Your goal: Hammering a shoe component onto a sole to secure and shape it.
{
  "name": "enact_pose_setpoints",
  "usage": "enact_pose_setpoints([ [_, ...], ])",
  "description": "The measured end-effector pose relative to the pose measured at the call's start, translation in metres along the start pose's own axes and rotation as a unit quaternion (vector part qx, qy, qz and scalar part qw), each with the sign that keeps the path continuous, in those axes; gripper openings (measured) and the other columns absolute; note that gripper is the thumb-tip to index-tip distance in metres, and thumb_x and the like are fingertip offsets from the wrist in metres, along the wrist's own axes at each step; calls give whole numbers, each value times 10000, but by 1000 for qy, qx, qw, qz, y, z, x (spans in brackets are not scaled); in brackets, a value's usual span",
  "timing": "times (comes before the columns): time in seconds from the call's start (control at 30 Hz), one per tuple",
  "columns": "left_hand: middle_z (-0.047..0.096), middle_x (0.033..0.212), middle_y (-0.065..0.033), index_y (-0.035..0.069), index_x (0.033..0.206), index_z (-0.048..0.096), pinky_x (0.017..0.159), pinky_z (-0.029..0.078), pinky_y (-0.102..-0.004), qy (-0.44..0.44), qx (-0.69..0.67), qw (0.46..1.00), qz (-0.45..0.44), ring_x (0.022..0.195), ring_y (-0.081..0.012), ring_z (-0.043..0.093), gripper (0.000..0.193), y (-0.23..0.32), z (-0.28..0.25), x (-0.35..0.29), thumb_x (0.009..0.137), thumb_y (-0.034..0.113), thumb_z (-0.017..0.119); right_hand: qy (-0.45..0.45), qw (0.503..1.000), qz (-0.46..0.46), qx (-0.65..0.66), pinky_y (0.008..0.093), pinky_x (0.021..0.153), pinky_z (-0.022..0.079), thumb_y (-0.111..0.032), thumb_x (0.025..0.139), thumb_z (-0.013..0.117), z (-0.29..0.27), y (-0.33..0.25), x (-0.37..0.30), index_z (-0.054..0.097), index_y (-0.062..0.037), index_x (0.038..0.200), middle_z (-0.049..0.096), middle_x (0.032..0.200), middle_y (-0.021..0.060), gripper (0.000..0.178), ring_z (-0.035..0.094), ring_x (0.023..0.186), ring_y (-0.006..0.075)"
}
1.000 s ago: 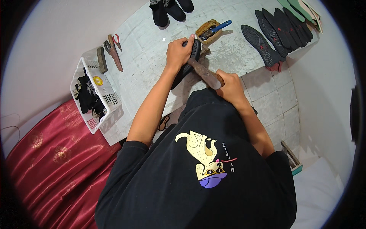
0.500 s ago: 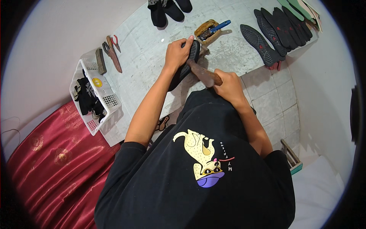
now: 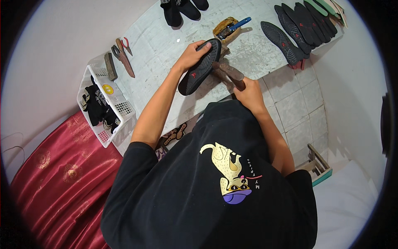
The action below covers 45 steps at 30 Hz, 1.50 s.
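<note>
My left hand grips a black shoe by its far end, thumb laid across the sole. The ridged sole with a small red mark is turned up and tilted toward me; the upper is hidden beneath it. In my right hand is a hammer with a rusty brown head, fingers wrapped round its handle. The head hovers close to the right edge of the sole; whether they touch I cannot tell. A brown block shows partly behind the shoe.
On the pale table stands a tan container with a blue-handled brush. Black soles lie at right, black shoes at the far edge. Pincers and a white basket of dark items sit left.
The shoe has rolled so that its sole faces me more fully. My left thumb has come down over the sole. The hammer has turned in my right hand, its head now farther right.
</note>
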<state>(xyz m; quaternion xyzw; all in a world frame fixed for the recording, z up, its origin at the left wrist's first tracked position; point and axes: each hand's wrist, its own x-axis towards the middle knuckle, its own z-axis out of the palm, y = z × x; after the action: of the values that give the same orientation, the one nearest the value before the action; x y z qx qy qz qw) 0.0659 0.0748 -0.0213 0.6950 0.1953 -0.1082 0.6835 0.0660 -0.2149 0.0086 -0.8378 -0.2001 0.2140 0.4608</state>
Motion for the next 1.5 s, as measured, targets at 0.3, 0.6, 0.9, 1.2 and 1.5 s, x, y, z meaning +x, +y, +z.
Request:
enact_pose_setpoints([
  [0.3, 723, 758, -62, -15, 974, 779, 676, 517, -333, 120, 183, 972, 90, 695, -124, 615, 589, 2, 9, -16, 991, 573, 742, 95, 994, 33, 36, 417, 638, 523, -83, 820, 726, 32, -29, -25, 693, 51, 954, 691, 753, 252, 192, 695, 677, 429],
  [0.6, 754, 763, -117, -24, 1001, 794, 694, 553, -367, 124, 208, 963, 121, 718, -182, 708, 676, 4, 11, -12, 975, 647, 715, 144, 990, 10, 1, 425, 664, 533, -74, 835, 715, 44, -37, -31, 718, 26, 986, 676, 769, 264, 182, 711, 756, 457],
  [0.9, 778, 806, -117, -9, 1027, 816, 716, 561, -368, 102, 214, 963, 131, 738, -191, 721, 687, 7, 5, 8, 965, 668, 714, 144, 988, 48, 16, 463, 663, 529, -115, 820, 764, 59, -43, -44, 712, 8, 967, 677, 751, 244, 198, 703, 777, 469],
  [1.2, 788, 812, -127, -6, 1027, 822, 714, 573, -380, 101, 245, 955, 136, 731, -215, 743, 725, 24, 8, 26, 926, 706, 731, 167, 985, 24, 26, 431, 637, 518, -83, 832, 742, 57, -60, -41, 653, 13, 902, 663, 718, 236, 149, 690, 725, 460],
  [1.5, 784, 783, -135, -1, 1020, 829, 716, 584, -400, 78, 265, 951, 139, 738, -255, 769, 755, 39, 20, 45, 910, 738, 721, 220, 974, 26, -36, 483, 668, 541, -70, 847, 720, 67, -46, -32, 674, 8, 930, 697, 775, 253, 124, 709, 788, 481],
])
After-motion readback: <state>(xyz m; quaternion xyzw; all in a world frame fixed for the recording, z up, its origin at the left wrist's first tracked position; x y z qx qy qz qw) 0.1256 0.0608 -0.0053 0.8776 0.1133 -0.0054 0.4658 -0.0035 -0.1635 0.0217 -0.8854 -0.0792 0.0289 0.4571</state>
